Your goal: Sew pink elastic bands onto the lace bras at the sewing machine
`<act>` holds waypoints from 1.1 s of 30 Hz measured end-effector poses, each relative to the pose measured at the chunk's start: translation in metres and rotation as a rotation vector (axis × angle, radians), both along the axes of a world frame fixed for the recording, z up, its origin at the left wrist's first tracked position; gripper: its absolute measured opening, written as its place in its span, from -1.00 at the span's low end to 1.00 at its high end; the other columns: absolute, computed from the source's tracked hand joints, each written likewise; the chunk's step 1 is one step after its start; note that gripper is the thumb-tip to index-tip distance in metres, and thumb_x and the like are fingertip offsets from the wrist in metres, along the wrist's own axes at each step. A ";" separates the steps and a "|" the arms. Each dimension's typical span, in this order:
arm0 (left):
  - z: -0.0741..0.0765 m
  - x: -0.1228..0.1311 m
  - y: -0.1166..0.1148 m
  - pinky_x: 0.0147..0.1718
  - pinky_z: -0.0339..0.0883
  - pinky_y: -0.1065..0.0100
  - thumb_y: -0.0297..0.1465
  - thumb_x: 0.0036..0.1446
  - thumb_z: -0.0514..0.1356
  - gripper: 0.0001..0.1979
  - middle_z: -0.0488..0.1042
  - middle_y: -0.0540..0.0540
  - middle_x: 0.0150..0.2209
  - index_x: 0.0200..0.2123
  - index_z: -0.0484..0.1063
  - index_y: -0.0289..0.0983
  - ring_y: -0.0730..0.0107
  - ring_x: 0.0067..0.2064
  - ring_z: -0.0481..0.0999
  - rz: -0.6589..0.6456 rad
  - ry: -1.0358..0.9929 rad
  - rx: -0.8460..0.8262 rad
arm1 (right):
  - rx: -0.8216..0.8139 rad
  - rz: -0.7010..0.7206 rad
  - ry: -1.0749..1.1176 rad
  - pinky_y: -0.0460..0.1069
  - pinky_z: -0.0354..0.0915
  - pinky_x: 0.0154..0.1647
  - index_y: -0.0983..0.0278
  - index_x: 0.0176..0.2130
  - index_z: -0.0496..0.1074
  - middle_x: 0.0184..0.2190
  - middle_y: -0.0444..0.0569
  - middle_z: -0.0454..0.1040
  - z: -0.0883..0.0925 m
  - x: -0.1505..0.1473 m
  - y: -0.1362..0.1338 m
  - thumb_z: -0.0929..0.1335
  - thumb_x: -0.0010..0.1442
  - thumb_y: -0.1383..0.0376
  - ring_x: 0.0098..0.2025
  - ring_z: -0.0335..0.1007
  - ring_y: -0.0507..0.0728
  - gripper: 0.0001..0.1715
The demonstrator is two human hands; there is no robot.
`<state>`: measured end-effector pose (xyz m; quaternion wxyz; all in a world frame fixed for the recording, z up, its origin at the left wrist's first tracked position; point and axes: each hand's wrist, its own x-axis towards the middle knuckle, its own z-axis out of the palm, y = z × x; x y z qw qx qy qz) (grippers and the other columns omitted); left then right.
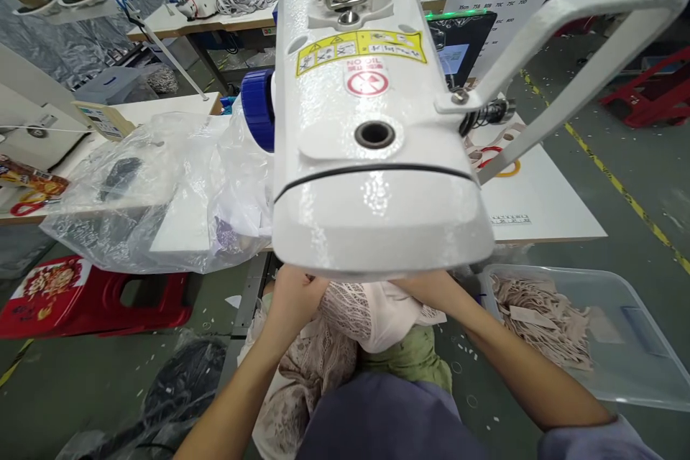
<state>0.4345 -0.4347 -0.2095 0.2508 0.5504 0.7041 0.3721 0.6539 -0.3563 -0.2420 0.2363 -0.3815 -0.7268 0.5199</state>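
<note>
A white industrial sewing machine [371, 223] fills the middle of the view and hides what lies beneath its head. Beige lace fabric [350, 309] hangs below the front of the machine, partly smooth and partly patterned, and drapes over the lap. My left hand [298, 296] is closed at the fabric's left edge, its fingertips partly covered by the machine head. On the other side my right hand [423, 287] reaches under the head beside the cloth; its fingers are hidden. More crumpled lace [318, 366] rests on my lap, left of green cloth [410, 359].
A clear plastic bin [636, 345] with beige strips [544, 323] stands at right. Plastic bags [183, 172] cover part of the left table, overhanging its edge. A red stool [108, 295] is at lower left. Orange-handled scissors [509, 169] lie behind the white metal bar [582, 50].
</note>
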 end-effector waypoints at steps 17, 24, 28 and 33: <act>-0.158 0.070 -0.087 0.25 0.10 -0.22 -0.22 0.12 0.24 -0.22 0.16 -0.44 0.29 0.33 0.04 -0.32 -0.23 0.38 0.06 -0.101 0.115 -0.017 | -0.175 -0.050 0.028 -0.06 0.12 -0.48 0.23 -0.52 0.24 -0.57 -0.17 0.21 -0.035 0.043 -0.022 0.22 0.13 -0.35 -0.52 0.17 0.04 -0.27; -0.154 0.035 -0.074 0.19 0.27 -0.13 -0.66 -0.08 0.04 -0.24 0.31 -0.30 0.25 0.26 0.23 -0.21 -0.04 0.29 0.28 -0.095 0.153 0.008 | -0.054 -0.106 0.001 -0.04 0.17 -0.46 0.23 -0.49 0.34 -0.54 -0.11 0.33 -0.022 0.044 -0.024 0.24 0.22 -0.22 -0.48 0.24 0.08 -0.37; -0.138 0.003 -0.071 0.23 0.22 -0.15 -0.70 -0.08 -0.01 -0.25 0.29 -0.27 0.28 0.23 0.27 -0.20 -0.03 0.34 0.23 -0.033 0.273 0.108 | -0.070 -0.124 -0.103 -0.03 0.15 -0.50 0.22 -0.54 0.30 -0.57 -0.10 0.32 -0.016 0.070 -0.025 0.25 0.21 -0.21 -0.51 0.24 0.09 -0.38; -0.125 0.022 -0.072 0.25 0.16 -0.22 -0.61 0.06 0.09 -0.39 0.26 -0.28 0.30 0.20 0.30 -0.19 -0.09 0.37 0.14 -0.241 0.415 0.106 | -0.102 -0.214 -0.618 0.02 0.19 -0.49 0.21 -0.51 0.33 -0.54 0.00 0.45 -0.038 0.143 -0.008 0.19 0.27 -0.02 -0.49 0.36 0.19 -0.51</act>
